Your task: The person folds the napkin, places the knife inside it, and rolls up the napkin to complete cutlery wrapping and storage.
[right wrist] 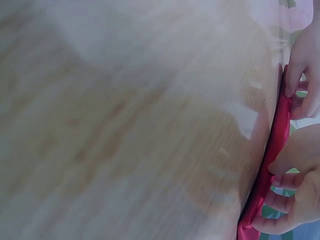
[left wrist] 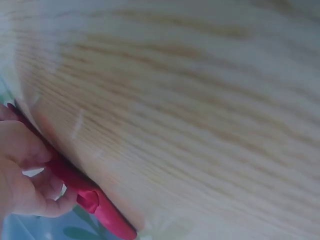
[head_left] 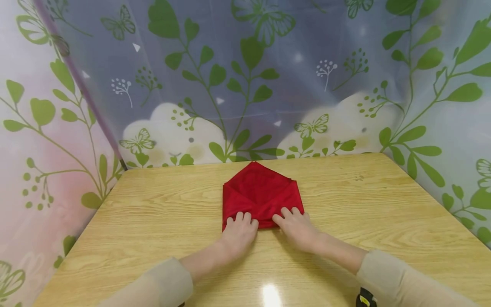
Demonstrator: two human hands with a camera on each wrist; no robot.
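Observation:
A shiny red cloth (head_left: 260, 185) lies folded on the wooden table, its far end coming to a point and its near part folded in layers. My left hand (head_left: 239, 236) holds the near edge toward the left, fingers bent over the top. In the left wrist view, its thumb and fingers (left wrist: 49, 185) pinch the red edge. Farther right along the same edge, my right hand (head_left: 297, 230) grips the cloth. The right wrist view shows this hand (right wrist: 295, 182) with thumb and curled fingertips against the thin red fold (right wrist: 281, 132). Parts of the near edge are hidden under both hands.
The wood-grain table (head_left: 165, 204) extends around the cloth on all sides. Behind it and at both sides hangs a printed curtain (head_left: 215, 85) with leaves and butterflies. A small black object (head_left: 365, 298) shows beside the right sleeve at the bottom.

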